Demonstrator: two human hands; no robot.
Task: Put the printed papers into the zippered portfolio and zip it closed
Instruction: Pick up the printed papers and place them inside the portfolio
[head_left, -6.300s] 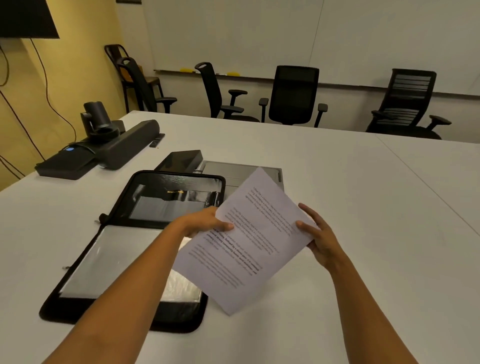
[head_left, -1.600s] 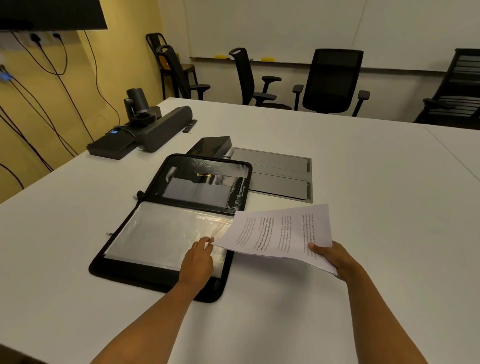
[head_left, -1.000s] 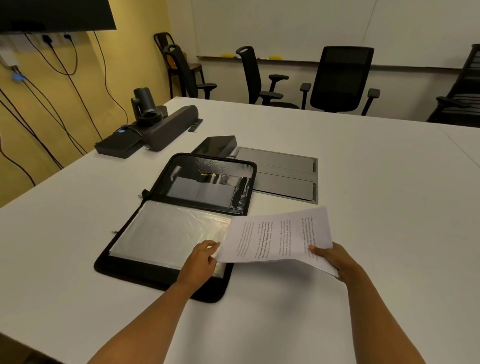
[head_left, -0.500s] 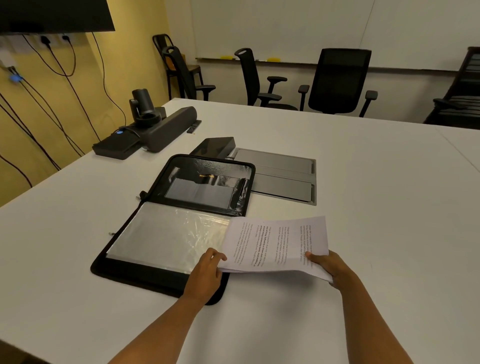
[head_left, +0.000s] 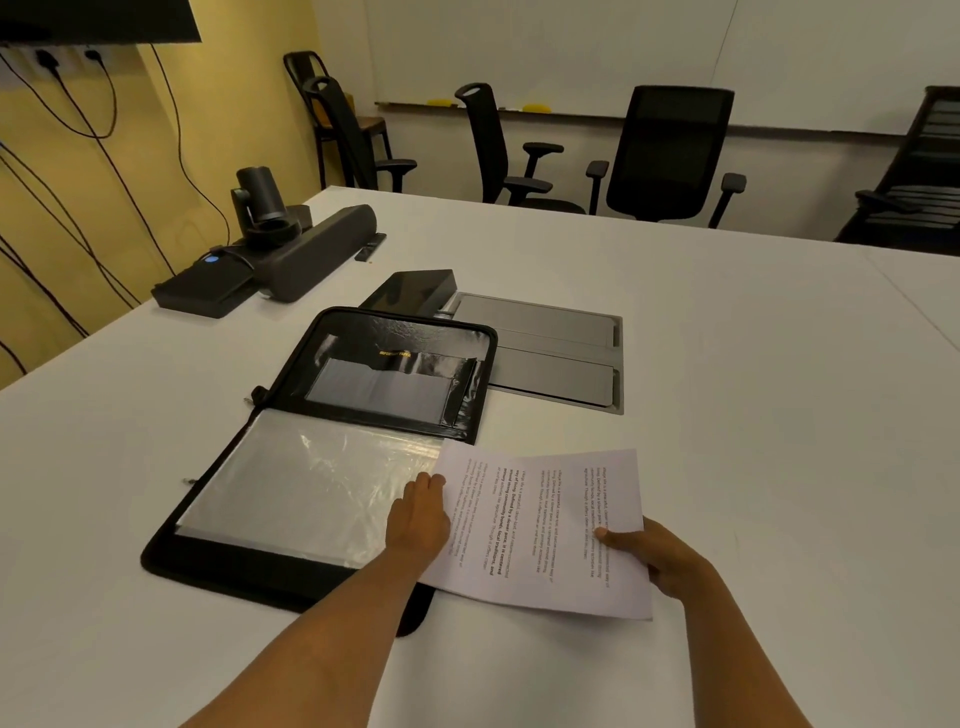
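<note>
The black zippered portfolio (head_left: 218, 564) lies open on the white table (head_left: 753, 415), its near half covered by clear plastic sleeves (head_left: 306, 488). The printed papers (head_left: 550, 525) are held low at the portfolio's right edge, their left end at the sleeves' right side. My right hand (head_left: 660, 558) grips the papers' right edge, thumb on top. My left hand (head_left: 418, 522) rests on the sleeves' right edge, with its fingertips at the papers' left end; whether it pinches a sleeve or the papers is hidden.
Two grey cable-box lids (head_left: 550, 358) are set into the table behind the portfolio, with a small black box (head_left: 415, 288) beside them. A camera (head_left: 262, 208) and speaker bar (head_left: 317, 252) stand at the far left. Office chairs (head_left: 670, 156) line the far side.
The papers have come down and leftward, from held up in both hands to lying flat at the portfolio's right edge. My left hand has let go of them and moved to the sleeves' right edge.
</note>
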